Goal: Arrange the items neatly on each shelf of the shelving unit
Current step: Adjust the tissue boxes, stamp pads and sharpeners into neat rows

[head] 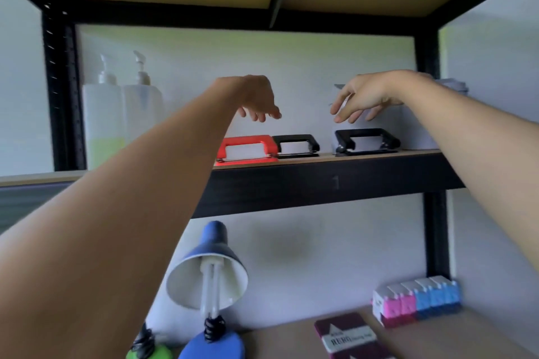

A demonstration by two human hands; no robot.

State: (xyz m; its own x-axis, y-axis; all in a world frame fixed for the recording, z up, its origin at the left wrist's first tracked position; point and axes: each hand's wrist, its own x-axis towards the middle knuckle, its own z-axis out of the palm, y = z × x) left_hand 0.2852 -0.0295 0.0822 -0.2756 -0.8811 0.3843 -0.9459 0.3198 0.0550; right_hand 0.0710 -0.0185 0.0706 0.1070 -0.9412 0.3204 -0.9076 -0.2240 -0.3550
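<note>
Both arms reach up to the shelf [335, 181] in the middle of the frame. The left hand [256, 99] hangs over the red hole punch [248, 148] with its fingers loose and pointing down. It holds nothing. The right hand [361, 99] hangs over the black hole punch on the right [366, 140], fingers spread and loose, and it holds nothing too. I think both hands are about to come down and take a punch each.

A second black hole punch [296, 144] sits in the middle, touching the red one. The right one stands a little apart, so the row has a gap. Closing that gap may be the plan. All three are hard and shiny, with looped handles on top that look easy to grab.

At the upper left stand two tall pump bottles [122, 114], side by side, smooth and see-through. One has yellow-green stuff low inside. Behind the right hand is a pale box [420, 137]; it is too blurry to say more.

Lower down, a blue desk lamp [210, 265] with a round shade leans at the bottom middle. At the lower right sit small pink and blue boxes [417, 300] in a tidy row.
</note>
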